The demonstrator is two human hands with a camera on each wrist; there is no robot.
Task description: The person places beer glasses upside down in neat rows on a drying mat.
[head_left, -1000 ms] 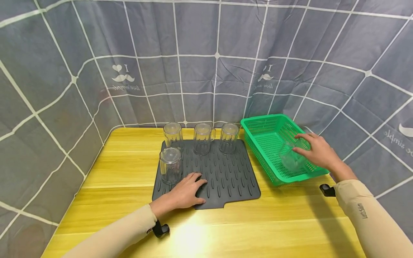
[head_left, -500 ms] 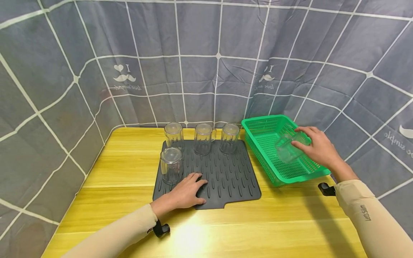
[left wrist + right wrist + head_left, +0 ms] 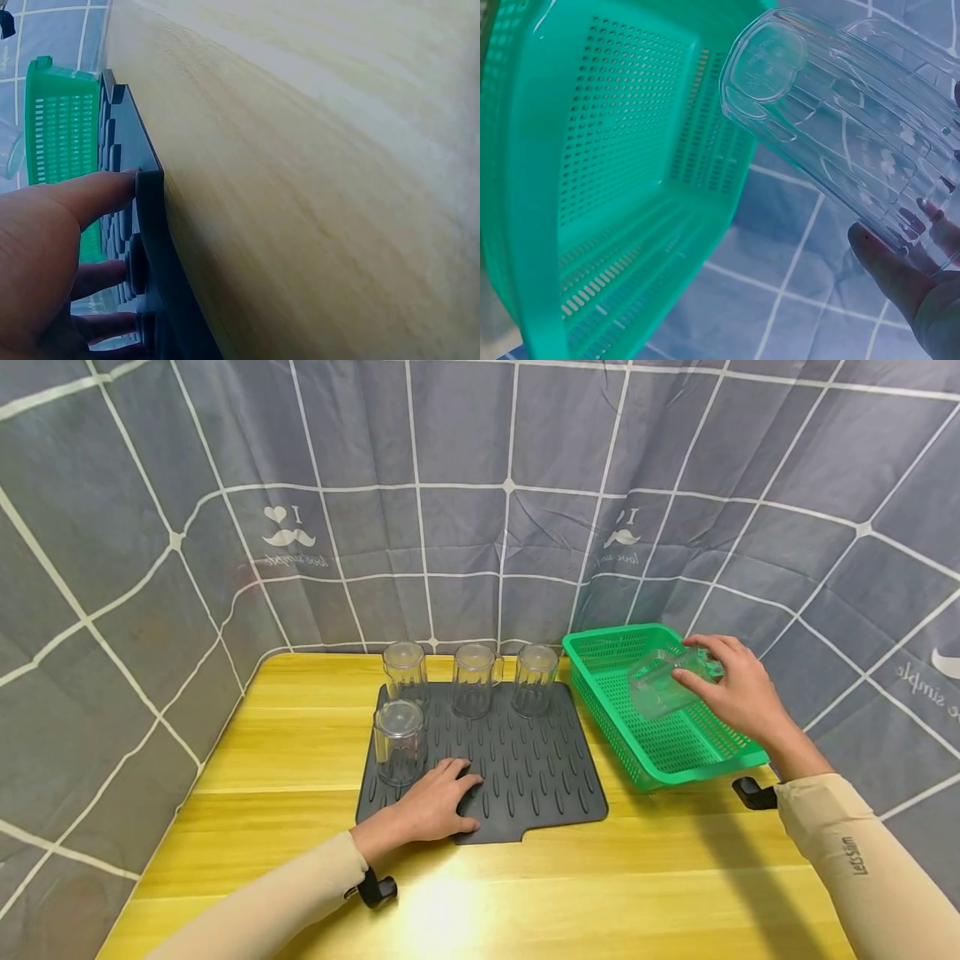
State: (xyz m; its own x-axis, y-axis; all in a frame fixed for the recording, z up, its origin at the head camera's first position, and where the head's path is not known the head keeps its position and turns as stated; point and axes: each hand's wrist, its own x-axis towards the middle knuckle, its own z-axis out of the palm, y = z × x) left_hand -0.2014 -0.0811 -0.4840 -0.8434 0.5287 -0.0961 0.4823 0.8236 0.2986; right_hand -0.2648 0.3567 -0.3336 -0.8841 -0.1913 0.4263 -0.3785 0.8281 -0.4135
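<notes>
My right hand grips a clear glass mug near one end, above the green basket. The mug is tilted, its thick base pointing away from the palm in the right wrist view, where a handle shows along its upper side. My left hand rests on the front of a black ridged mat, fingers spread, thumb at the mat's edge. Upside down on the mat stand several glass mugs: a back row with a left mug, a middle mug and a right mug, plus a front-left mug.
The perforated basket stands right of the mat on a yellow wood-grain table. A grey curtain with white grid lines hangs behind and along both sides. Each wrist wears a black camera mount, such as the left mount.
My right hand has lifted the glass mug up from the basket's inside and tipped it further, moving slightly left. My left hand and the mugs on the mat have stayed in place.
</notes>
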